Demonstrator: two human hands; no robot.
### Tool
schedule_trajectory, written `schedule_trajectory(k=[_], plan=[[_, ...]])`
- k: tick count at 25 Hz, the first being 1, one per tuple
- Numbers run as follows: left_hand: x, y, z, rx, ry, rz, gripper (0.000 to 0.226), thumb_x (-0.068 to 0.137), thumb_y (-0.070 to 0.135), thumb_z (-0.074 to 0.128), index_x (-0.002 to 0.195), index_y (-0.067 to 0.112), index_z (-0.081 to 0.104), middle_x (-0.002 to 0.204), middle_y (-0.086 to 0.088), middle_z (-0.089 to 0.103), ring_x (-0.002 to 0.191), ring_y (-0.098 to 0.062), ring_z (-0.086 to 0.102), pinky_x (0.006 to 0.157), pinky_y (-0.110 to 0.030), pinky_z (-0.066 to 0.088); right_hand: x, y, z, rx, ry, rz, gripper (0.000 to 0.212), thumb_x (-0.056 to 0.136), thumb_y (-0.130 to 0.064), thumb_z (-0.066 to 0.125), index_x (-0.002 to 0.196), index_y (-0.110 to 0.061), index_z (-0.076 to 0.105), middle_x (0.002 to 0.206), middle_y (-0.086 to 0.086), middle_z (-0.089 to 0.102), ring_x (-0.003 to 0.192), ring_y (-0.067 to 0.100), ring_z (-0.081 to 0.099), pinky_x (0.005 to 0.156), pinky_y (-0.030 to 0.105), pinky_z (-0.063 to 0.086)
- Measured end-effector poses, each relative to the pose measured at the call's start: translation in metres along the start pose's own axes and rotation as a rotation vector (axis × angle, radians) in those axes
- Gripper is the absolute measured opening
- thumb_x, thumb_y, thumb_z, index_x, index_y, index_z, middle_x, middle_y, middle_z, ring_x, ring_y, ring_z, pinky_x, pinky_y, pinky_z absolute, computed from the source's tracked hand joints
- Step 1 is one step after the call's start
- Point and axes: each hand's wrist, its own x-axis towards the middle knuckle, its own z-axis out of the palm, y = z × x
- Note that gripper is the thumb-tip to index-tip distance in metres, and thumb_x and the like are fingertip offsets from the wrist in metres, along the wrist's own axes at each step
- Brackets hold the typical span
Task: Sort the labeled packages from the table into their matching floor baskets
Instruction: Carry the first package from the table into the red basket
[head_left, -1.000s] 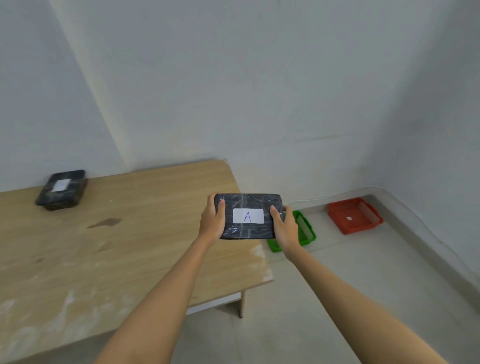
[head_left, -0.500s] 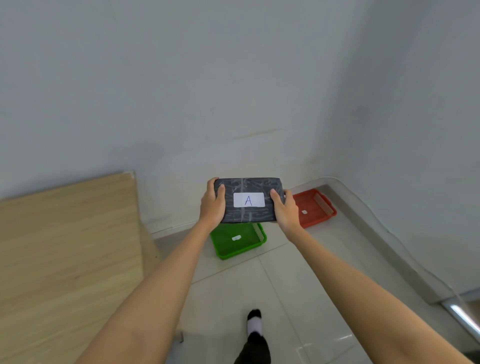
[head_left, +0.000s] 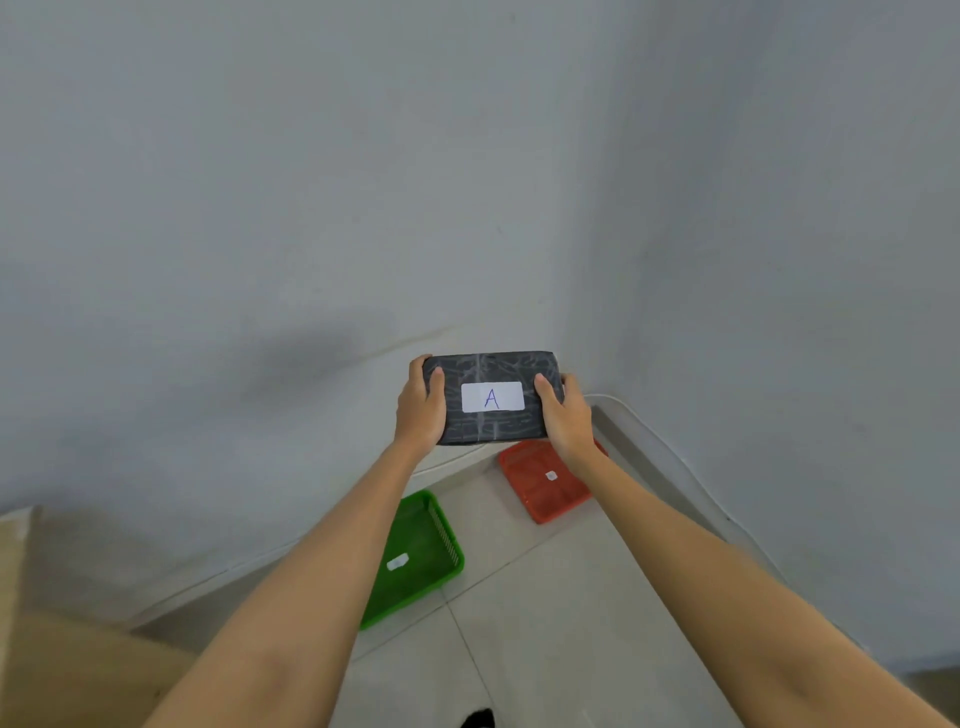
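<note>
I hold a dark wrapped package (head_left: 493, 431) with a white label marked "A" out in front of me, level, above the floor. My left hand (head_left: 420, 410) grips its left end and my right hand (head_left: 563, 415) grips its right end. Below the package, a red basket (head_left: 540, 499) sits on the floor near the room corner, partly hidden by my right wrist. A green basket (head_left: 426, 545) lies to its left, partly covered by my left forearm. Each basket has a small white tag inside, too small to read.
The wooden table's corner (head_left: 31, 665) shows at the lower left edge. Grey walls meet in a corner behind the baskets, with a thin cable (head_left: 670, 457) along the right wall's base. The floor is light tile; a dark shoe tip (head_left: 478, 719) shows at the bottom.
The view has swung right, away from the table, toward the room corner. The package stays in both hands and now hangs over the red basket's near edge; the baskets appear closer.
</note>
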Motion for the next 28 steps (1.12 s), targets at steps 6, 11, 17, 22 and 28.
schedule_trajectory(k=[6, 11, 17, 22, 28], plan=[[0.084, 0.017, 0.1, -0.004, 0.038, -0.056, 0.037, 0.099, 0.029, 0.031, 0.132, 0.015, 0.04, 0.125, -0.015, 0.057, 0.105, -0.026, 0.054, 0.092, -0.035, 0.042, 0.128, 0.017, -0.048, -0.009, -0.069, 0.009, 0.039, 0.095, -0.036, 0.046, 0.118, -0.005, 0.047, 0.102, 0.004, 0.058, 0.093, 0.021, 0.056, 0.077, 0.032, 0.042], [0.141, 0.014, 0.201, -0.022, 0.15, -0.143, 0.037, 0.099, 0.028, 0.031, 0.131, 0.014, 0.04, 0.124, -0.016, 0.058, 0.105, -0.027, 0.055, 0.088, -0.033, 0.042, 0.245, 0.052, -0.092, -0.081, -0.206, 0.013, 0.036, 0.095, -0.036, 0.047, 0.114, -0.006, 0.048, 0.094, 0.002, 0.058, 0.09, 0.021, 0.058, 0.081, 0.036, 0.048], [0.171, 0.015, 0.318, -0.096, 0.242, -0.27, 0.036, 0.1, 0.027, 0.03, 0.132, 0.013, 0.039, 0.122, -0.016, 0.058, 0.098, -0.02, 0.052, 0.083, -0.029, 0.04, 0.355, 0.093, -0.154, -0.193, -0.338, 0.022, 0.038, 0.094, -0.039, 0.047, 0.115, -0.008, 0.048, 0.096, 0.003, 0.059, 0.09, 0.021, 0.059, 0.087, 0.04, 0.051], [0.192, -0.036, 0.376, -0.098, 0.269, -0.359, 0.037, 0.1, 0.028, 0.029, 0.133, 0.013, 0.039, 0.123, -0.017, 0.058, 0.103, -0.024, 0.054, 0.087, -0.031, 0.042, 0.406, 0.162, -0.157, -0.173, -0.446, 0.115, 0.038, 0.094, -0.038, 0.046, 0.116, -0.007, 0.047, 0.101, 0.005, 0.059, 0.095, 0.023, 0.059, 0.086, 0.038, 0.051], [0.223, -0.196, 0.459, -0.079, 0.271, -0.429, 0.038, 0.1, 0.028, 0.028, 0.134, 0.013, 0.037, 0.129, -0.017, 0.055, 0.111, -0.029, 0.053, 0.095, -0.038, 0.043, 0.468, 0.328, -0.119, -0.192, -0.482, 0.148, 0.039, 0.098, -0.036, 0.038, 0.125, -0.009, 0.044, 0.109, 0.006, 0.058, 0.094, 0.02, 0.055, 0.083, 0.034, 0.046]])
